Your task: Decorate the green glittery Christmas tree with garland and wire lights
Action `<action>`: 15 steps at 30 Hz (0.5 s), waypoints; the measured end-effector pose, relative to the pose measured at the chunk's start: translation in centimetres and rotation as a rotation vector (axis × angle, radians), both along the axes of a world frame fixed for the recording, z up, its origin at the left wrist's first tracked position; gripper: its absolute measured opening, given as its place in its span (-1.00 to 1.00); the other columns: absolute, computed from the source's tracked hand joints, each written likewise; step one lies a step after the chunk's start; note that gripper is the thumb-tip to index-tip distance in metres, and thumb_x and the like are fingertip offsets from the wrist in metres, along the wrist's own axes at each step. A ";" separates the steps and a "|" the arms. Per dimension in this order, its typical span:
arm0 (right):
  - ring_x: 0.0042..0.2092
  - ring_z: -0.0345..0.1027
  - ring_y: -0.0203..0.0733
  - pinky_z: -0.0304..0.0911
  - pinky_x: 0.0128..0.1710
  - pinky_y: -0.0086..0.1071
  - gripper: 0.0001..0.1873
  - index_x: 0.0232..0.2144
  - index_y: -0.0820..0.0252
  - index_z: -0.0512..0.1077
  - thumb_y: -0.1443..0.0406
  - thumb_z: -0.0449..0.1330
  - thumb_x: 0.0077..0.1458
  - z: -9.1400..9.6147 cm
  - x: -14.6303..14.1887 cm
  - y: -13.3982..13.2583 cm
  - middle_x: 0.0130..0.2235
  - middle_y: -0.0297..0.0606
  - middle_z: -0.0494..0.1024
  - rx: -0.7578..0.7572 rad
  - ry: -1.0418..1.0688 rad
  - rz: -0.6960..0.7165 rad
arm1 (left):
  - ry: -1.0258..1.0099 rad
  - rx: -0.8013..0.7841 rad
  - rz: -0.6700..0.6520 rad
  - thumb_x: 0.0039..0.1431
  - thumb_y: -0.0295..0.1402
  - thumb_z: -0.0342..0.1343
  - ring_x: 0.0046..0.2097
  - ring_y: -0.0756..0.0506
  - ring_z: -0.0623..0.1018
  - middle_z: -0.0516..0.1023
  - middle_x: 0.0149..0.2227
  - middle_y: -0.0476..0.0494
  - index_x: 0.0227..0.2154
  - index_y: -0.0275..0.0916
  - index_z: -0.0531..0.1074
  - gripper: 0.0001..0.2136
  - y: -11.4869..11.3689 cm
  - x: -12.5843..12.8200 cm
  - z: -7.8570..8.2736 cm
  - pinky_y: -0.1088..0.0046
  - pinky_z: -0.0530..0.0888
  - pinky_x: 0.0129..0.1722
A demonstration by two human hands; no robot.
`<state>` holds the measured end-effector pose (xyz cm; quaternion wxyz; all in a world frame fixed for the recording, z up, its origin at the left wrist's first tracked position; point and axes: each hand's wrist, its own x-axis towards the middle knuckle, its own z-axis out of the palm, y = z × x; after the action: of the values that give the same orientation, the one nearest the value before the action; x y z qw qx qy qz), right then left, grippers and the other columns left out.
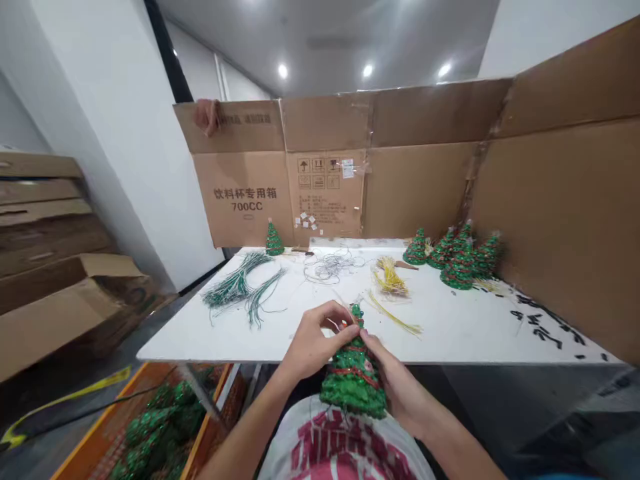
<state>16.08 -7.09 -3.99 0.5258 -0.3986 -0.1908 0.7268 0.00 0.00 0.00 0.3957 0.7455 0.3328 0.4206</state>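
Observation:
A small green tinsel Christmas tree (353,383) with a red garland leans against my lap, its tip pointing toward the table. My left hand (320,337) pinches at the tree's upper part, thumb and fingertips together near its tip; any small piece between them is too small to make out. My right hand (393,373) is wrapped along the tree's right side, with the thumb near the upper garland, and steadies it. Just beyond the tree lie loose yellow wire ties (397,317) on the white table (300,340).
Green wire bundles (233,283) lie at left, thin silver wire (333,265) in the middle, a yellow bundle (391,277) to its right. Finished-looking trees (457,267) stand at right, one tree (273,240) at back left. Cardboard walls (415,187) enclose the table. An orange crate (135,383) holds more trees.

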 end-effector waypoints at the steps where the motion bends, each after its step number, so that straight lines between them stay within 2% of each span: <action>1: 0.04 0.68 0.02 0.53 0.11 -0.21 -0.45 0.05 0.04 0.59 -0.02 0.55 0.11 0.0 0.0 -0.1 -0.03 -0.30 0.78 0.007 0.016 0.000 | 0.004 0.000 -0.013 0.28 -0.27 0.37 -0.23 -0.11 0.65 0.75 -0.21 -0.11 -0.27 -0.22 0.66 -0.88 -0.1 0.1 -0.1 0.37 0.57 -0.16; 4: 0.04 0.68 0.00 0.53 0.12 -0.22 -0.50 0.00 0.05 0.59 0.00 0.55 0.11 -0.1 -0.1 -0.1 -0.06 -0.31 0.79 0.036 0.057 -0.023 | 0.003 0.016 -0.045 0.33 -0.27 0.33 -0.13 -0.16 0.70 0.77 -0.16 -0.13 -0.27 -0.19 0.69 -0.88 -0.2 0.4 -0.1 0.34 0.58 -0.08; 7: 0.02 0.69 -0.02 0.54 0.11 -0.23 -0.58 0.00 0.06 0.61 0.05 0.52 0.18 0.0 -0.1 0.1 -0.11 -0.32 0.79 0.085 0.089 -0.079 | -0.019 0.056 -0.074 0.39 -0.26 0.28 0.02 -0.20 0.71 0.76 -0.02 -0.17 -0.21 -0.16 0.72 -0.85 -0.6 0.3 0.3 0.31 0.59 0.01; 10: -0.06 0.72 0.01 0.57 0.06 -0.18 -0.64 0.03 0.10 0.64 0.10 0.45 0.26 0.5 0.1 0.4 -0.17 -0.28 0.81 0.043 0.120 -0.131 | -0.079 0.129 0.014 0.42 -0.26 0.25 0.06 -0.19 0.68 0.70 0.11 -0.21 -0.12 -0.14 0.70 -0.85 -1.7 0.1 1.0 0.29 0.58 0.03; 11: -0.09 0.73 0.02 0.59 0.04 -0.17 -0.65 0.03 0.12 0.66 0.12 0.44 0.27 0.7 0.3 0.5 -0.19 -0.26 0.81 0.024 0.150 -0.151 | -0.101 0.168 0.059 0.42 -0.27 0.26 0.05 -0.18 0.67 0.69 0.10 -0.21 -0.14 -0.15 0.69 -0.87 -2.2 0.0 1.2 0.28 0.57 0.02; 13: -0.15 0.74 0.02 0.61 0.00 -0.17 -0.70 -0.01 0.14 0.68 0.14 0.42 0.28 1.2 0.8 0.6 -0.23 -0.25 0.81 0.014 0.217 -0.194 | -0.147 0.378 0.157 0.40 -0.33 0.29 0.02 -0.17 0.67 0.71 -0.06 -0.18 -0.26 -0.17 0.64 -0.91 -3.6 -0.1 1.7 0.28 0.56 0.02; 15: -0.20 0.73 -0.02 0.62 -0.07 -0.23 -0.76 -0.08 0.15 0.71 0.16 0.40 0.30 1.5 1.5 0.7 -0.25 -0.26 0.81 0.034 0.264 -0.229 | -0.155 0.550 0.179 0.38 -0.40 0.29 -0.04 -0.13 0.67 0.69 -0.10 -0.16 -0.29 -0.18 0.59 -0.92 -4.9 0.0 1.9 0.29 0.57 0.00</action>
<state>17.53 -6.41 -2.48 0.6323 -0.3101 -0.0856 0.7048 -0.04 -4.95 1.90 0.1646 0.7580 0.2397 0.5838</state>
